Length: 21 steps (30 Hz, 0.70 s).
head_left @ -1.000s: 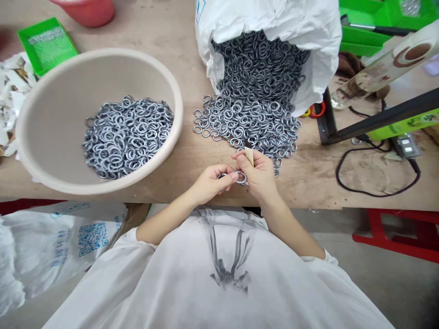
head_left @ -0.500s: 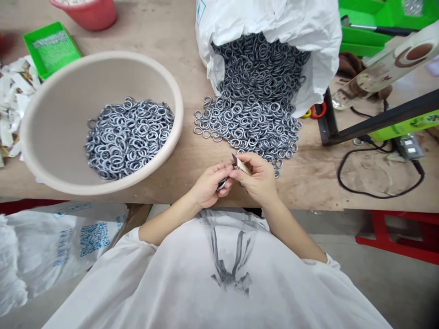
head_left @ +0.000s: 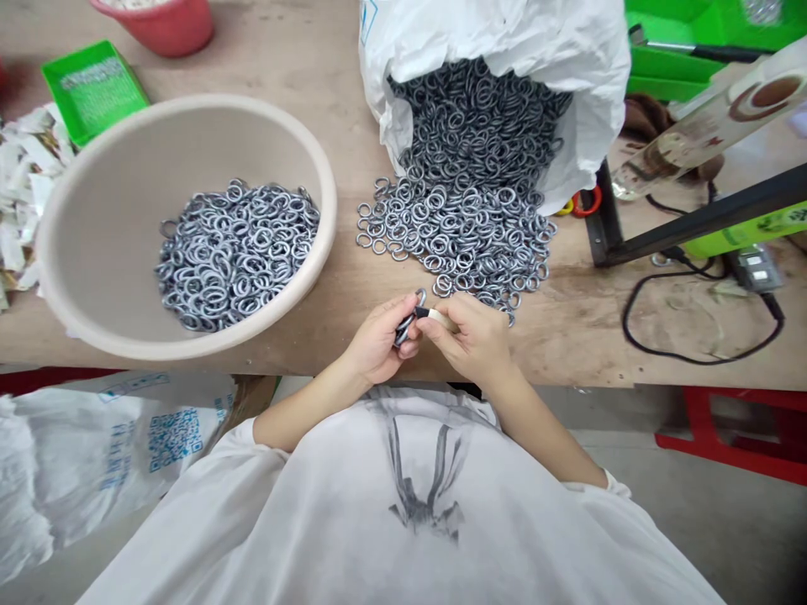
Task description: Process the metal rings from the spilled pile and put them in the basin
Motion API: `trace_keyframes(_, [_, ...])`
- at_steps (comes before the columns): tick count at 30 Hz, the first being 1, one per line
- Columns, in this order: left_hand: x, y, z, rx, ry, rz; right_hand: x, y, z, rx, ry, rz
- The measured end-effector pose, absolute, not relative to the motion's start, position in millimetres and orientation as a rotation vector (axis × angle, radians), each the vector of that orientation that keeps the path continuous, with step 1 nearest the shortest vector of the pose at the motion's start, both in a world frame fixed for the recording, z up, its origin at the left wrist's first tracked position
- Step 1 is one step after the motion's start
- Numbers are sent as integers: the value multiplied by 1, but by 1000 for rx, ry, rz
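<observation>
In front of my shirt, at the table's near edge, both hands work close together. My left hand (head_left: pixel 382 340) is closed on a few grey metal rings (head_left: pixel 403 329), one of them standing up between thumb and fingertip. My right hand (head_left: pixel 476 336) grips a small knife (head_left: pixel 443 319) with a pale handle and a short dark blade. The blade tip lies against or right beside the upper ring; I cannot tell if it touches. Just beyond my hands spreads a heap of loose rings (head_left: pixel 460 218), spilling from a white sack (head_left: pixel 504 34).
A large beige basin (head_left: pixel 189 105) holding many rings stands to the left. Behind it are a green tray (head_left: pixel 94 92) and a red bucket (head_left: pixel 180 29). At right, a black metal frame (head_left: pixel 699 218), a clear bottle (head_left: pixel 681 151) and a black cable (head_left: pixel 630 328) occupy the table.
The upper ring has risen into view between my left fingers. My right hand has turned the knife, so its blade now points left rather than up, and the hands sit slightly further apart.
</observation>
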<state>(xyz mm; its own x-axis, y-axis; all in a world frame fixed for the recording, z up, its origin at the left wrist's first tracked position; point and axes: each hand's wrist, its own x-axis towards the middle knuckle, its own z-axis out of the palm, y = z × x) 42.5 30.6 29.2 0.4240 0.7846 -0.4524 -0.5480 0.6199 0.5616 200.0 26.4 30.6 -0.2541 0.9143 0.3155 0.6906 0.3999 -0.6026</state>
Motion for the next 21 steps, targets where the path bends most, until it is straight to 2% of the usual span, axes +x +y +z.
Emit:
trace_keyframes(6, [42,30,28,340,709,830,201,26,29,-1335,-2031,435])
trace_keyframes(10, [41,28,29,320,688,808,202,28,27,-1328,-2017,526])
trace_keyframes(13, [39,24,31,354,655,758,213,40,20,-1432,-1782,606])
trace_keyframes(16, [36,23,32,391,640,712,227,57,9,-1663,-1577,517])
trace_keyframes(21, [28,30,28,432,722,798,224,68,-5,-1935,-1997,290])
